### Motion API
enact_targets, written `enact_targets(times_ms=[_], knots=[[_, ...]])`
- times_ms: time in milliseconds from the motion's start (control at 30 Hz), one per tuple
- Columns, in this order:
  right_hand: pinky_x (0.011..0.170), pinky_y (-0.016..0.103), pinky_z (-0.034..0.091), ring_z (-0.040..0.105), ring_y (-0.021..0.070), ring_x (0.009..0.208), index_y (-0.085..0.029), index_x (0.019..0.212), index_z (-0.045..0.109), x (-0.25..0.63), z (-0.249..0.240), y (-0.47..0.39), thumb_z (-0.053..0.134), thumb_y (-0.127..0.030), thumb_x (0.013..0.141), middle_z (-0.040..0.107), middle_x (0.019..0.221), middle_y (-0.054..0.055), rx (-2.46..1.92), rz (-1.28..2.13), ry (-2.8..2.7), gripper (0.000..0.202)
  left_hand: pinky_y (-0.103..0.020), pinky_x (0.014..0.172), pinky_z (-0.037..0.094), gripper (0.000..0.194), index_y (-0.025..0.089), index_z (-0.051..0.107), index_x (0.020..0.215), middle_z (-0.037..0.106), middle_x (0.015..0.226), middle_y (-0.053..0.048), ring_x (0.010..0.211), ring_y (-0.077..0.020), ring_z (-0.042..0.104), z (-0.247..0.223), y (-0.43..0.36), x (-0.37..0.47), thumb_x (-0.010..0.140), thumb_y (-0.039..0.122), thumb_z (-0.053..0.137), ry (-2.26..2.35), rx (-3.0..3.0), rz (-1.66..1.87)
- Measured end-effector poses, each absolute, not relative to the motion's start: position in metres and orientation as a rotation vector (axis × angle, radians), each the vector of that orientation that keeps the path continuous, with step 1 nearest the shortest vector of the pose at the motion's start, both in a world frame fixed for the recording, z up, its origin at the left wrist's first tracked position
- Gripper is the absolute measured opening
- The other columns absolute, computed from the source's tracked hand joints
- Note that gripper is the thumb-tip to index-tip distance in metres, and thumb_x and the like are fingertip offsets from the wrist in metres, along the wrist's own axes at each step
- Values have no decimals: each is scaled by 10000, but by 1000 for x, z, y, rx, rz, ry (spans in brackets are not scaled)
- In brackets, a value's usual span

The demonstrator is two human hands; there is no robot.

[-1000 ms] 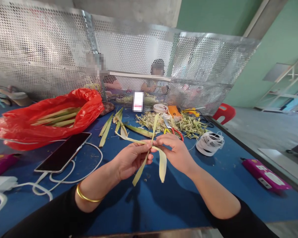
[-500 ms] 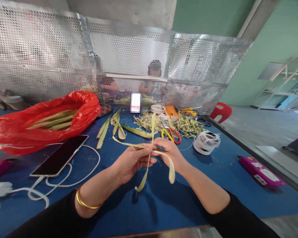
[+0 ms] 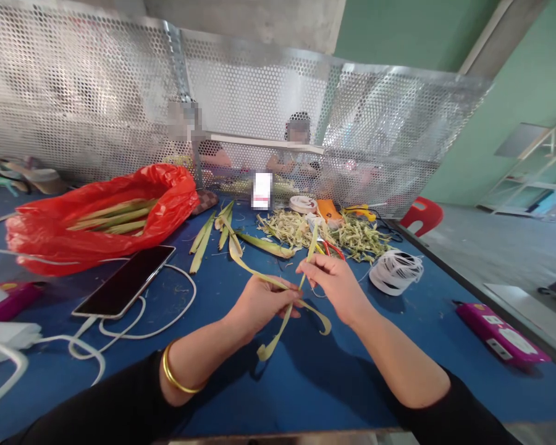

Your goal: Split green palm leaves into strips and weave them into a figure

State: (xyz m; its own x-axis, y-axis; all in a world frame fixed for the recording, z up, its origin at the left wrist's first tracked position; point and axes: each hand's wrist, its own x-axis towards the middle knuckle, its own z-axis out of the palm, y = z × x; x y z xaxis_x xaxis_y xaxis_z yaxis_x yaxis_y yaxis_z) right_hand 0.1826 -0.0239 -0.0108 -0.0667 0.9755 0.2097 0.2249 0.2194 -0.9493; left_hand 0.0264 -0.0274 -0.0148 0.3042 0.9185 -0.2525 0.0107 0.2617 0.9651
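My left hand (image 3: 269, 304) pinches two crossed pale green leaf strips (image 3: 275, 343) at their crossing, above the blue table. One strip runs from the far left to a curled end at the right; the other slants from upper right down to a curl near me. My right hand (image 3: 336, 281) is closed on the upright part of the slanting strip, just beyond the crossing. Behind it lie scissors (image 3: 334, 249) with red and yellow handles, partly hidden by the hand. Several loose leaves (image 3: 204, 240) lie beyond my left hand.
On the left are a red plastic bag (image 3: 37, 238) holding leaves, a phone (image 3: 125, 281) and white cables. A heap of leaf scraps (image 3: 361, 238) lies at the back. White cord (image 3: 395, 272) and a purple packet (image 3: 500, 334) sit right. A perforated metal screen (image 3: 254, 80) stands behind.
My right hand has shifted from the crossing up along the slanting strip, away from the left hand. The left hand still pinches the crossing. The view has turned slightly left.
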Motion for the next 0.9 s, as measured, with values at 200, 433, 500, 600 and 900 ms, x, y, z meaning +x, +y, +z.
enact_targets(times_ms=[200,433,500,600,900], knots=[[546,261,408,491,110,521,-166,675,636,181,-13,-24,616,-332,796,537,568,-27,-1101,929,-1409,206,-185,432,405,96,133,654,605,693,569,-68,471,-137,625,-17,-27,24,693,170,653,1098,1272,825],[587,262,448,542,124,564,-197,690,548,179,-7,-36,575,-263,849,552,595,-25,-1115,474,-1446,174,-194,419,417,221,120,690,640,692,570,-93,457,-145,612,-30,-19,23,695,333,692,1234,1222,843],[617,278,466,583,142,612,-207,757,562,176,-7,-43,552,-221,862,606,656,0,-1094,250,-1545,107,-205,422,428,241,118,686,613,675,542,-86,447,-151,609,-31,-19,24,684,348,704,1232,1185,893],[717,303,479,634,163,745,-218,855,578,170,-10,-50,536,-126,852,678,792,34,-904,-79,-1858,101,-207,423,425,233,130,637,532,616,471,-37,420,-136,576,-27,-23,24,666,304,712,1196,1115,948],[804,350,428,612,155,731,-208,865,607,166,-15,-49,500,-115,861,687,799,30,-851,-325,-2191,142,-191,556,496,72,100,675,706,657,638,-44,561,-109,601,-15,-19,15,674,145,629,882,701,854]])
